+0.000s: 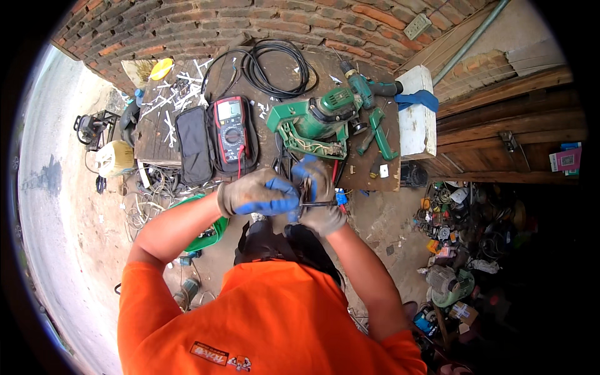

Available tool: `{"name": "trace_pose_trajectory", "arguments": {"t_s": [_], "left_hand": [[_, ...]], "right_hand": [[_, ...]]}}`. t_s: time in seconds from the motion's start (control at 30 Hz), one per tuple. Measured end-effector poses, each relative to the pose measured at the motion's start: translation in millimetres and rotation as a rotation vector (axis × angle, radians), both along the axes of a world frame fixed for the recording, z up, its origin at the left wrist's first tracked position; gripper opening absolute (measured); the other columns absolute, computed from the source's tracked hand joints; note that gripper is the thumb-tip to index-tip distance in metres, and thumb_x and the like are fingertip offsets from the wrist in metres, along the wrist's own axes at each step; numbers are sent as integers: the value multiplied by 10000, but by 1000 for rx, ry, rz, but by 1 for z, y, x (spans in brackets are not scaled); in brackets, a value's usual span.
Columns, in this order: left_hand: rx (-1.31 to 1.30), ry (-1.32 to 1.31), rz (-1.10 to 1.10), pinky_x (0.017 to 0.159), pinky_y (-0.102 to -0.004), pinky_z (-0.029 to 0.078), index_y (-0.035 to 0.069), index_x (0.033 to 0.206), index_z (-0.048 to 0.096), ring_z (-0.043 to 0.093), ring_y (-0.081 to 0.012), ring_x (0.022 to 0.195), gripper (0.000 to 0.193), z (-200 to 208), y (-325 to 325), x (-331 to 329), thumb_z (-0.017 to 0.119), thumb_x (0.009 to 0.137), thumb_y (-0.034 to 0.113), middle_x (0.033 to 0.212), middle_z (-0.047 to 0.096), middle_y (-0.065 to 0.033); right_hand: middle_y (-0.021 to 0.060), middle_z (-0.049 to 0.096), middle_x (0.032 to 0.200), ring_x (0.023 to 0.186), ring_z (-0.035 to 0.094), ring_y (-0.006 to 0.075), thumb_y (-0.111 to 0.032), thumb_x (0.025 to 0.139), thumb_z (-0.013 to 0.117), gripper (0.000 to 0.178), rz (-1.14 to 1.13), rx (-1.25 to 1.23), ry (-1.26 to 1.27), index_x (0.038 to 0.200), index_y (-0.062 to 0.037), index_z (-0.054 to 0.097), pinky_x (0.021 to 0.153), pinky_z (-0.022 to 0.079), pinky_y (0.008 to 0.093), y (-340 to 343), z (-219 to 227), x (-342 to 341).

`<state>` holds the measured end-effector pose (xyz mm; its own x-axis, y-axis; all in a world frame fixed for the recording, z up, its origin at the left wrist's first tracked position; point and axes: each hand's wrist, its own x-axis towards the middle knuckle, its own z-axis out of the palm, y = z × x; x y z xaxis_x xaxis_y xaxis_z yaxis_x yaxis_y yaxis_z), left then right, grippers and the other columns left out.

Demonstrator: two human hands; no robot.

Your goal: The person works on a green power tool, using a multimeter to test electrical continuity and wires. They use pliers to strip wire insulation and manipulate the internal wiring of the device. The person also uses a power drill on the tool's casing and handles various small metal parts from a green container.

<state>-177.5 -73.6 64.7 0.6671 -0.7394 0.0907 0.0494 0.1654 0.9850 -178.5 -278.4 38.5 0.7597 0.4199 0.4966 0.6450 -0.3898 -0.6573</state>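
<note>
My left hand (261,192), in a grey and blue work glove, has its fingers pinched together against a small dark metal part with a thin rod (320,204). My right hand (322,203), gloved the same way, curls around that part from the other side. Gloves hide much of it, so its exact kind is unclear. Just beyond my hands, a green power tool (325,115) lies on the wooden table with its handle housing opened and wires showing. A loose green handle cover (382,136) rests to its right.
On the table (275,140) lie a red and black multimeter (232,132) in its case, coiled black cable (253,69), a cordless drill (360,86) and white scraps (178,90). A green basin (212,236) stands below left. Tools and parts (447,231) clutter the right-hand floor.
</note>
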Motion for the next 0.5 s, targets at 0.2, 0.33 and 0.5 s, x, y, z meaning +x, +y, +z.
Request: {"name": "trace_pose_trajectory", "arguments": {"t_s": [0.2,0.33,0.5], "left_hand": [[-112,1081,-38,439,-225,335,21,976,635,456,-64,524,217,-29,5,-6,639,931,233,715,579,-19],[-89,698,-178,430,-219,303,-18,967,641,412,-59,491,305,-29,13,4,607,960,285,657,520,6],[147,511,-131,442,-206,317,-11,1022,667,405,-45,534,414,31,14,7,593,962,392,667,496,22]], "right_hand": [[145,523,1208,1194,501,360,-251,779,692,542,-79,-96,-394,1254,-74,501,1047,365,561,11,-8,37],[152,522,1232,1214,501,337,-260,791,684,536,-186,-142,-27,1257,-54,515,1027,389,542,-1,-2,0],[87,605,1039,991,600,209,-26,881,566,196,-160,1280,1163,1076,-41,573,841,515,357,-41,-7,-47]]}}
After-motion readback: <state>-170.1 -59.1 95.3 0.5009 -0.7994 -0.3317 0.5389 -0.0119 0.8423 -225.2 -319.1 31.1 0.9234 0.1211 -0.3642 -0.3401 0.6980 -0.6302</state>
